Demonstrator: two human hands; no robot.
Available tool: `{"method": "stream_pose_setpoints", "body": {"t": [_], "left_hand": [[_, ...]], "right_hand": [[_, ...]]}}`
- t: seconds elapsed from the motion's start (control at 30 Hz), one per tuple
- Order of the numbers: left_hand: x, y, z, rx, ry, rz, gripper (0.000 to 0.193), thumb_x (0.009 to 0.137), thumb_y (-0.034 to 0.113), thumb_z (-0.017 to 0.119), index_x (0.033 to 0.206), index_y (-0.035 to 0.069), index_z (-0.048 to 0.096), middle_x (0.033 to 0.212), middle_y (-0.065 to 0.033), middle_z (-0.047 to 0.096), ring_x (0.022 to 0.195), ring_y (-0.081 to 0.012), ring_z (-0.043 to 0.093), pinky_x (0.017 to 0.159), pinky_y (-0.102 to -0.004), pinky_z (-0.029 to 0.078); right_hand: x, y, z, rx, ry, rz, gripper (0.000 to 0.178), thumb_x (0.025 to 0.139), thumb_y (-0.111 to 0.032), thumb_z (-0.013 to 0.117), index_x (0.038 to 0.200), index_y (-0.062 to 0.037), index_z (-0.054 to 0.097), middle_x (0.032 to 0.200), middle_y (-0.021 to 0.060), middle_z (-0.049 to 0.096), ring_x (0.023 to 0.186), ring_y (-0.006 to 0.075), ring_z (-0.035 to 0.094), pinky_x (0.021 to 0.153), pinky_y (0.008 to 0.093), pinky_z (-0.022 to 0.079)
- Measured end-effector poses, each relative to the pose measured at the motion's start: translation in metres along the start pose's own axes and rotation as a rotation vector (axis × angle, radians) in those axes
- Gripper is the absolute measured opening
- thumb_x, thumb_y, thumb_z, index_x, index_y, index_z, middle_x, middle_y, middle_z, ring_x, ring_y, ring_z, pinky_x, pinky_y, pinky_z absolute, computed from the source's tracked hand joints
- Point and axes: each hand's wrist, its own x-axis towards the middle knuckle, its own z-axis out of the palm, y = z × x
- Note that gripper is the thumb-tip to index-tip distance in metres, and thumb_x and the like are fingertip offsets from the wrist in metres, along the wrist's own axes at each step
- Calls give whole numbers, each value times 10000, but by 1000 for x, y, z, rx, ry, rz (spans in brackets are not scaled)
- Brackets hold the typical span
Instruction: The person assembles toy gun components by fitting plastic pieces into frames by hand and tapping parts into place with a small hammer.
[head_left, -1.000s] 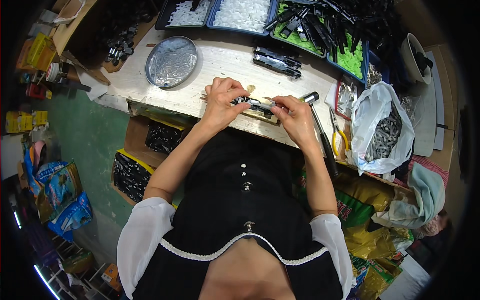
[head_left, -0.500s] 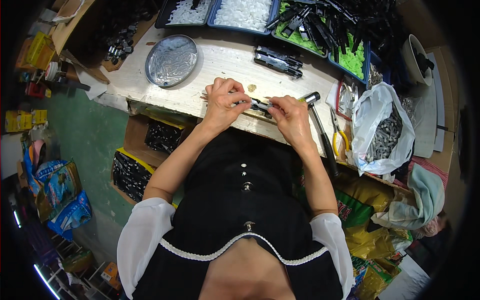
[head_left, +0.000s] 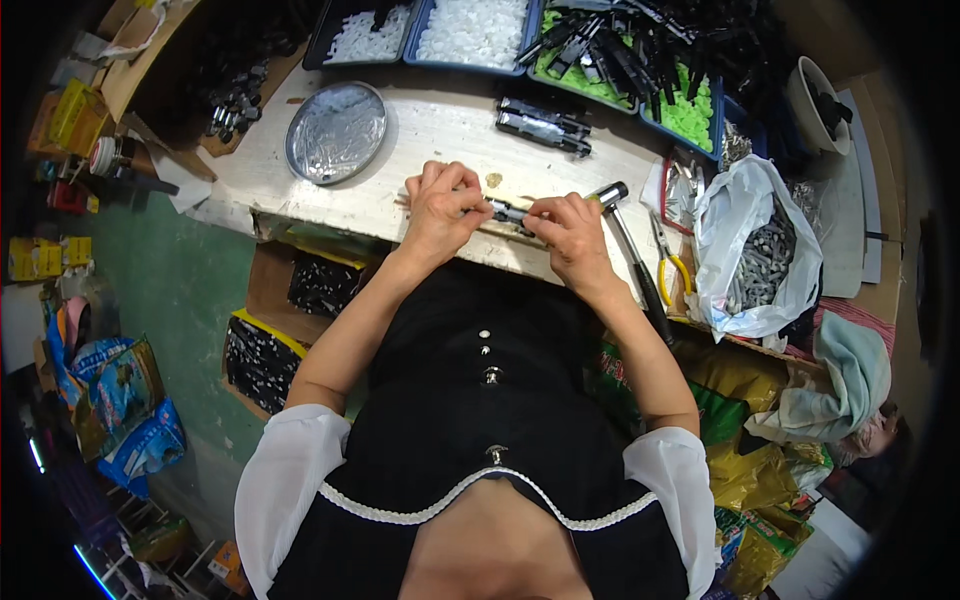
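Note:
Over the front edge of the white workbench (head_left: 420, 125), my left hand (head_left: 440, 212) and my right hand (head_left: 572, 235) pinch a small, long black-and-grey part (head_left: 510, 214) from its two ends. Fingers hide both ends, and its exact kind cannot be made out. A pair of longer black parts (head_left: 543, 127) lies side by side on the bench beyond my hands. Close to the right hand rests a hammer (head_left: 635, 258) with a black handle, its head toward the bench. Yellow-handled pliers (head_left: 673, 268) lie just right of it.
A round metal dish (head_left: 298, 160) stands at the left with thin clear pieces inside. Trays of white pieces (head_left: 472, 30) and green pieces (head_left: 692, 118), partly under black parts, line the back. At right sits a white plastic bag (head_left: 715, 240) of grey parts.
The whole view has shifted slightly. My right fingers have changed their grip and sit lower along the part, and more of its grey middle shows between my hands.

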Motion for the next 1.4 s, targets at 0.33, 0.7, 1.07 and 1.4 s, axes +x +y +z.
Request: {"method": "stream_pose_setpoints", "body": {"t": [0.33, 0.7, 1.07, 1.4], "left_hand": [[-3, -2, -2, -12, 14, 23, 82, 629, 116, 705, 658, 139, 631, 866, 27, 524, 897, -177, 426, 755, -338, 243], [-4, 1, -3, -23, -13, -41, 81, 623, 128, 710, 662, 133, 639, 875, 28, 534, 918, -173, 428, 777, -338, 248], [13, -25, -20, -442, -156, -218, 143, 664, 21, 650, 792, 83, 666, 793, -14, 549, 860, -184, 491, 756, -296, 394], [15, -13, -23, -38, -198, -37, 139, 641, -22, 636, 750, 65, 636, 790, -45, 566, 837, -195, 508, 721, -288, 409]], "right_hand": [[61, 63, -25, 125, 145, 98, 144, 693, 23, 639, 824, -35, 625, 866, 65, 585, 853, 241, 545, 693, 331, 426], [175, 102, -7, -627, 42, -58, 199, 661, -37, 563, 837, -115, 611, 933, 26, 542, 935, 220, 463, 756, 406, 325], [99, 103, -77, 670, 677, 421, 219, 772, -56, 640, 969, -26, 552, 811, 17, 583, 708, 111, 552, 636, 240, 449], [23, 16, -41, 1275, 468, 806, 233, 730, -14, 645, 920, -8, 510, 807, 97, 605, 706, 161, 596, 712, 270, 437]]}}
